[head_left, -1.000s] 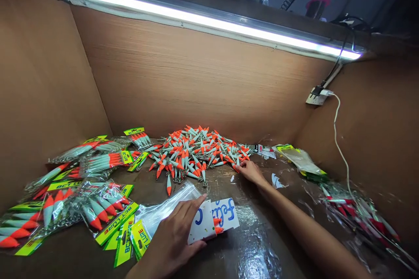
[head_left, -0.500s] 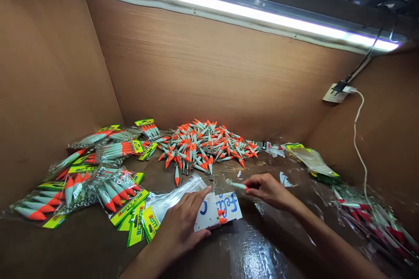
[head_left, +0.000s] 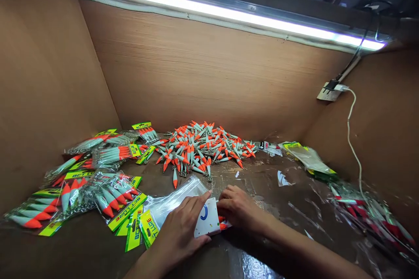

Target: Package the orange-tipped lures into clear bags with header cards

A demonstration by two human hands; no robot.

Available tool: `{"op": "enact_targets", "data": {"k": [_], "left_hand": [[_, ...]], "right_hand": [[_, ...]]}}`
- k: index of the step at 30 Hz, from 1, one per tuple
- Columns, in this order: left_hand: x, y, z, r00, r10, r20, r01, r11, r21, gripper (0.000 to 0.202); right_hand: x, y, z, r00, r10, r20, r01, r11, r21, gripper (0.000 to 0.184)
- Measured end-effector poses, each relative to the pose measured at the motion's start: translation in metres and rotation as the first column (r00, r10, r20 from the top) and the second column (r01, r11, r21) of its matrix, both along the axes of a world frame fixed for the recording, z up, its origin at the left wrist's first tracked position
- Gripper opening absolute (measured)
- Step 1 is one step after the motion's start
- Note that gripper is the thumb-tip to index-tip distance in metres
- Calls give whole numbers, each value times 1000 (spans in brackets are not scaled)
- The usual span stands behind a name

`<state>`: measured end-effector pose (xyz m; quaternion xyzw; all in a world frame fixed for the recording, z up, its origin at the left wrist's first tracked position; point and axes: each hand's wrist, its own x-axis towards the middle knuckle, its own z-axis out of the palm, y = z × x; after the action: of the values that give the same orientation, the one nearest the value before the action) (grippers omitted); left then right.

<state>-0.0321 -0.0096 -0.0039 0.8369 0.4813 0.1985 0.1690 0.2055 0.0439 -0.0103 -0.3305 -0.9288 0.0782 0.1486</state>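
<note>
My left hand [head_left: 180,229] lies over a small white card [head_left: 211,221] with blue handwriting, thumb on its near edge and fingers on its far side. Under and behind that hand are clear plastic bags [head_left: 190,187] with yellow-green header cards [head_left: 149,226]. My right hand [head_left: 240,207] is at the card's right end, fingers closed; the fishing lure it carried is hidden by the fingers. Orange lure tips [head_left: 223,223] show between the card and my right hand. Beyond both hands lies a large heap of orange and pale fishing lures [head_left: 199,146].
Packed lure bags [head_left: 111,194] are piled at the left. On the right lie flat empty bags [head_left: 307,159] and red-and-white packed lures [head_left: 369,213]. Plastic scraps [head_left: 283,178] dot the brown table [head_left: 275,226]. A white cable [head_left: 352,135] hangs from the right-hand socket [head_left: 327,91].
My right hand has moved left with the lure to the card's end, now covering the lettered right part. My left hand stays on the card. The view has shifted slightly.
</note>
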Motion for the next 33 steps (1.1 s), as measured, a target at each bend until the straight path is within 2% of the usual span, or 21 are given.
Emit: {"op": "enact_targets", "data": {"k": [3,5,7,8,11,14,17,21,24,27,30,33], "left_hand": [[-1,1,-1,1000,15,-5,-15,1000,-4,100],[-2,1,-3,1000,21,-8,-21,1000,-6,101],[-4,1,-5,1000,13,-6,-13,1000,-5,101],[-4,2,-6,1000,7,-4,-7,1000,-4,100],[-6,3,-9,1000,0,0,0,1000,0,99],[-5,4,-8,1000,5,-12,-5,1000,-15,98],[-3,6,-8,1000,9,-28,-10,1000,-27,95],[-6,12,-18,1000,-13,-9,14,998,67,96],[-10,17,-28,999,-35,4,34,982,183,95],[-13,19,-31,999,-36,15,30,960,278,91],[-13,18,-28,999,-47,8,42,947,318,89],[-11,17,-25,999,-44,-8,45,952,303,87]], "right_hand": [[2,5,-2,994,87,-63,-92,992,-81,14],[11,19,2,989,58,-134,-75,989,-128,15],[27,43,10,976,-121,-179,97,986,-138,17],[37,59,14,949,-255,-184,235,964,-127,17],[74,111,29,840,-516,-170,509,857,-81,24],[111,152,38,693,-714,-101,710,700,-79,27],[133,170,35,576,-818,15,815,572,-94,23],[137,174,17,491,-859,145,871,479,-108,29],[133,174,6,459,-866,200,888,444,-120,32],[130,176,3,449,-868,211,894,431,-125,33],[129,175,4,452,-871,192,892,437,-115,31],[127,173,7,468,-870,157,884,458,-96,33]]}}
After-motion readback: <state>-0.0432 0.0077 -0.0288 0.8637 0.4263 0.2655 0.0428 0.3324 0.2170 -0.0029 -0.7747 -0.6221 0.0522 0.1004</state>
